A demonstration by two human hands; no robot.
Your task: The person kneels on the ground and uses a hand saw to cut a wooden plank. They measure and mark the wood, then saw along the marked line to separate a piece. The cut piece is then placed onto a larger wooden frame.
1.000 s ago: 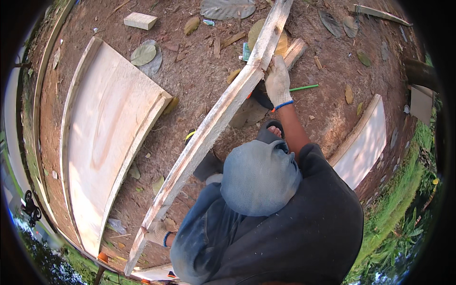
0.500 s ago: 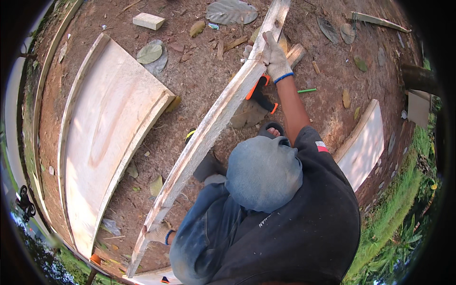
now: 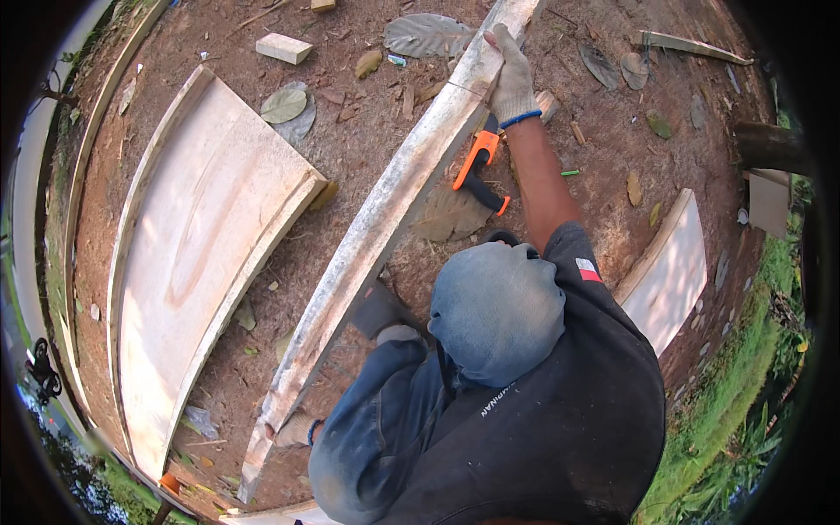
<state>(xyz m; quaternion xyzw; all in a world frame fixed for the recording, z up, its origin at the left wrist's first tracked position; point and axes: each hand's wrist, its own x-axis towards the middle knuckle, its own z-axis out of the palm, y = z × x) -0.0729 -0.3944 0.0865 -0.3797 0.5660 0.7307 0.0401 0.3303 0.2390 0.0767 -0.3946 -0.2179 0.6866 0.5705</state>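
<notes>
My right hand (image 3: pixel 511 79), in a pale knit glove with blue cuff, is closed on the upper part of a long rough plank (image 3: pixel 389 197) lying diagonally across my view. My left hand (image 3: pixel 290 430), gloved too, grips the same plank near its lower end, its fingers partly hidden. Below the plank, beside my right forearm, a saw with an orange and black handle (image 3: pixel 479 171) rests on a short piece of wood (image 3: pixel 548 107); its blade is mostly hidden. A green stick (image 3: pixel 571 172) shows just right of my forearm.
A large pale board with raised battens (image 3: pixel 210 210) lies left, beside long thin strips (image 3: pixel 83 166). A smaller board (image 3: pixel 669 271) is at the right, a wooden block (image 3: pixel 283 48) at the top. Leaves cover the dirt; a dark log (image 3: pixel 761 140) juts in at the right edge.
My right hand and the plank have moved upward, away from me, and the plank has turned slightly. More of the saw's handle shows now. My left hand stays near the plank's lower end.
</notes>
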